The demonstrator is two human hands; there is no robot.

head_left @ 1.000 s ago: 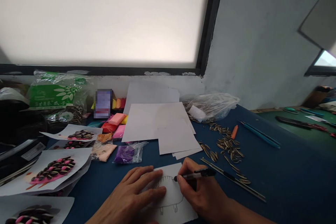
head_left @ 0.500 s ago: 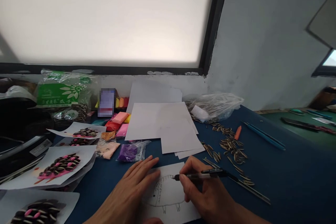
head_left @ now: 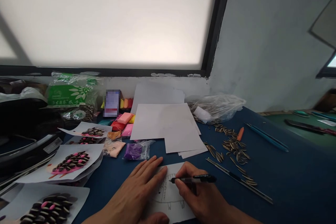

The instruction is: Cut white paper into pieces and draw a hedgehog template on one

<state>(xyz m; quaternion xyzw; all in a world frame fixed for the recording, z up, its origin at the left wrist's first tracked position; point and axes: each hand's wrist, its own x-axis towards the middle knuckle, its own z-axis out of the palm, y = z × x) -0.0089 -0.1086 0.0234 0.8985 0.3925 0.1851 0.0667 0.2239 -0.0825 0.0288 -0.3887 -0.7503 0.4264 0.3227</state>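
A small white sheet of paper (head_left: pixel 181 196) lies before me with a line drawing of a hedgehog-like animal with short legs. My right hand (head_left: pixel 202 192) grips a black pen (head_left: pixel 194 179), its tip at the drawing's upper part among short strokes. Flat across the sheet's left side rests my left hand (head_left: pixel 141 185), its fingers stretched out and holding nothing. Part of the drawing is covered by both hands. To the right of the pen lies a thin metal tool (head_left: pixel 238 180) with a dark grip.
Blank white sheets (head_left: pixel 162 122) lie behind the drawing. Sunflower seeds (head_left: pixel 237 150) are scattered at right, near a blue pen-like tool (head_left: pixel 267 137). Clay packets, including a purple packet (head_left: pixel 135 150), sit left of the sheets. Cards with seed hedgehogs (head_left: pixel 70 162) spread at far left.
The pen tip has shifted slightly left and down over the drawing, and the pen lies closer to level. My left hand stays flat on the paper. The whole view has shifted slightly.
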